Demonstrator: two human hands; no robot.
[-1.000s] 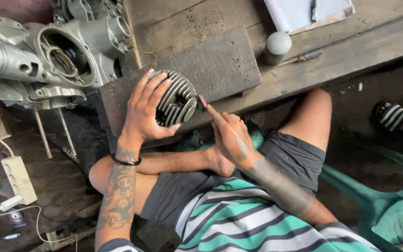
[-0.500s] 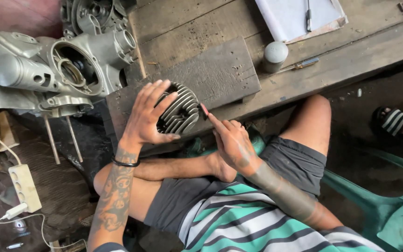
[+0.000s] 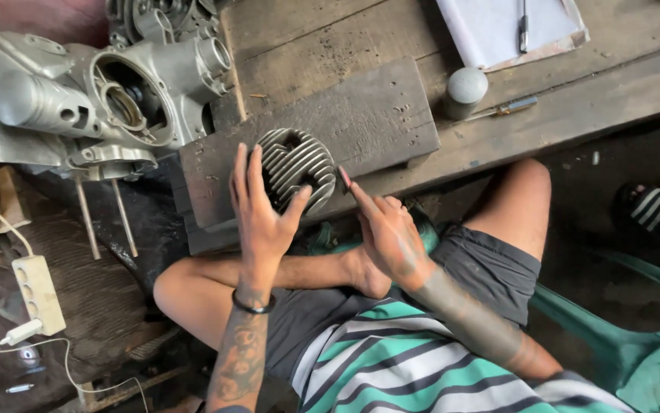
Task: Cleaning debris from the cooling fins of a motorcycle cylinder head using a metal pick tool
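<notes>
- Far left, on floor: white power strip (image 3: 33, 294) w/ white plug and thin cord trailing below.
- Upper left: grey metal engine casing (image 3: 93, 99) w/ round openings, two thin studs hanging down from underside, set against left end of wooden tabletop (image 3: 307, 46).
- Left of centre: left hand (image 3: 262, 216), tattooed forearm, dark band at wrist, fingers (image 3: 242, 176) spread and stretched up along left side of finned cylinder head (image 3: 297, 170), thumb pressed on its lower right edge; head clasped, not fully wrapped.
- Centre: finned cylinder head, round, grey metal, fins facing camera, propped at near edge of dark wood block (image 3: 345, 126) lying on tabletop, above a bent knee.
- Just right of head: right hand (image 3: 391, 233), fingers half curled, index finger out straight, pinching small reddish tool (image 3: 344, 177); tip right at rim of head, touching or not: can't tell.
- Right of block: grey rounded knob (image 3: 466, 86) and screwdriver (image 3: 509, 108) on tabletop.
- Upper right: pale clipboard (image 3: 505, 30) w/ pen on top.
- Lower right: striped green-white shirt, dark shorts, green plastic chair (image 3: 635, 336).
- Far right: striped sandal (image 3: 651, 208) on dark floor.
</notes>
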